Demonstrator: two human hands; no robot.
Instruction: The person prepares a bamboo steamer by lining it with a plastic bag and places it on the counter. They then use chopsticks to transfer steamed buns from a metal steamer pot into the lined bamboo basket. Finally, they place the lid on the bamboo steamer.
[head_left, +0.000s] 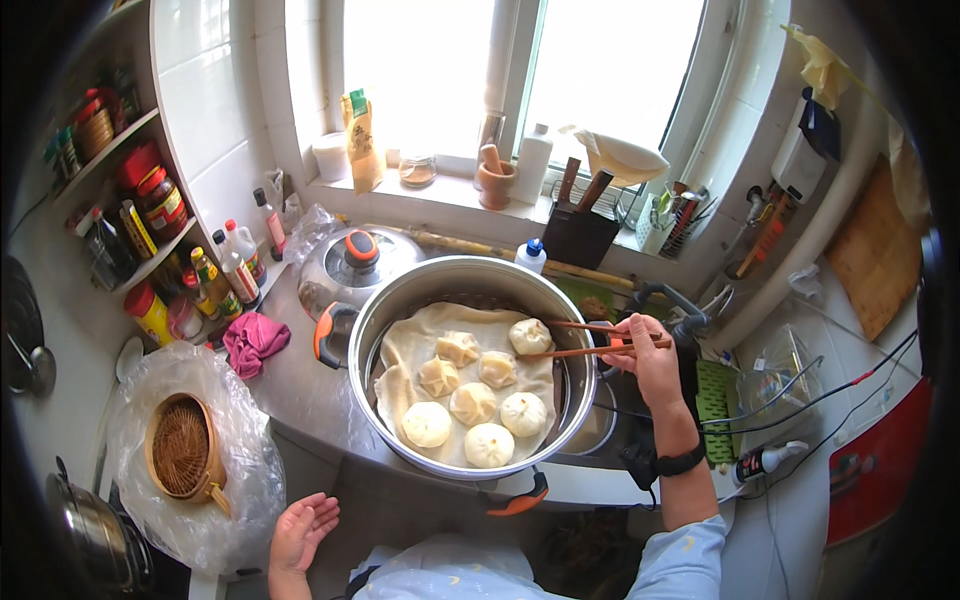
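A large metal steamer pot (361, 375) with orange-and-black handles stands before me, lined with a beige steamer cloth (409, 330). Several white steamed buns (489, 445) and several thinner-skinned, yellowish dumplings (472, 403) lie on the cloth. My right hand (643, 356) is closed on a pair of wooden chopsticks (589, 350), which reach over the pot's right rim. Their tips are at a bun (529, 336) near the right side; whether they grip it, I cannot tell. My left hand (306, 529) is held palm up with nothing in it, below and left of the pot.
A domed pot lid (319, 281) lies behind left, near a pink cloth (255, 343). At left, a round bamboo steamer (152, 450) sits on clear plastic. A knife block (577, 236) and squeeze bottle (530, 257) stand behind. Black cables (810, 420) run at right.
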